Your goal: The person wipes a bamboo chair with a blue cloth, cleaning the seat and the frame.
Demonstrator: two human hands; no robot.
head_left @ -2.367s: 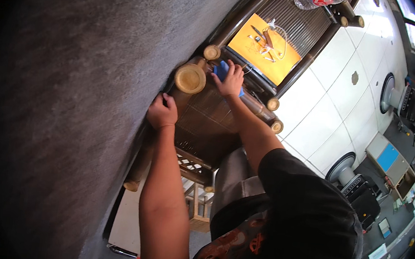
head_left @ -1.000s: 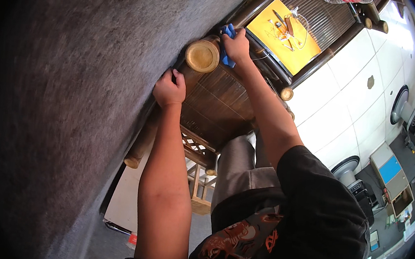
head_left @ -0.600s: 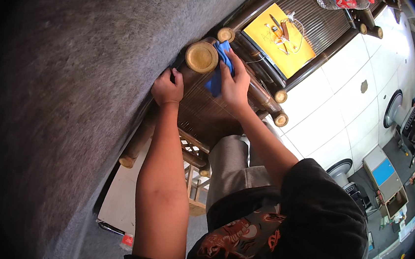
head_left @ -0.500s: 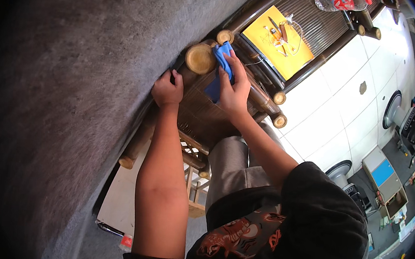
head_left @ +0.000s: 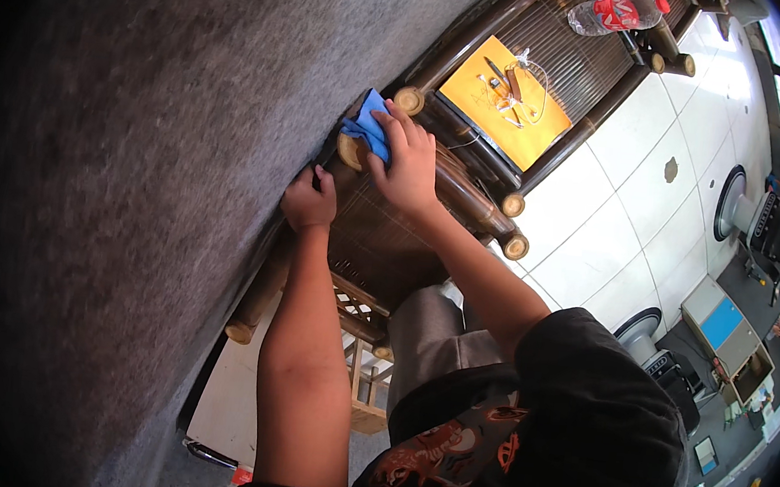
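Observation:
My right hand (head_left: 407,160) presses a folded blue cloth (head_left: 369,129) on the round cut end of a thick bamboo pole (head_left: 351,153) at the corner of a dark bamboo chair (head_left: 383,220). The cloth covers part of that pale end. Just below and left of it, my left hand (head_left: 309,199) is closed around the chair's edge next to the grey wall. What its fingers grip is partly hidden, but it looks like the bamboo frame.
Rough grey wall (head_left: 186,133) borders the chair on the left. Beyond it stands a bamboo table (head_left: 599,86) with a yellow folder (head_left: 479,75), small items and cables on it, and a plastic bottle (head_left: 619,13). Round-based stools (head_left: 735,204) stand on white floor tiles (head_left: 605,225) at right.
My right hand has moved the blue cloth left and slightly down, from beside the pole's cut end onto it. My left hand has shifted slightly lower in view.

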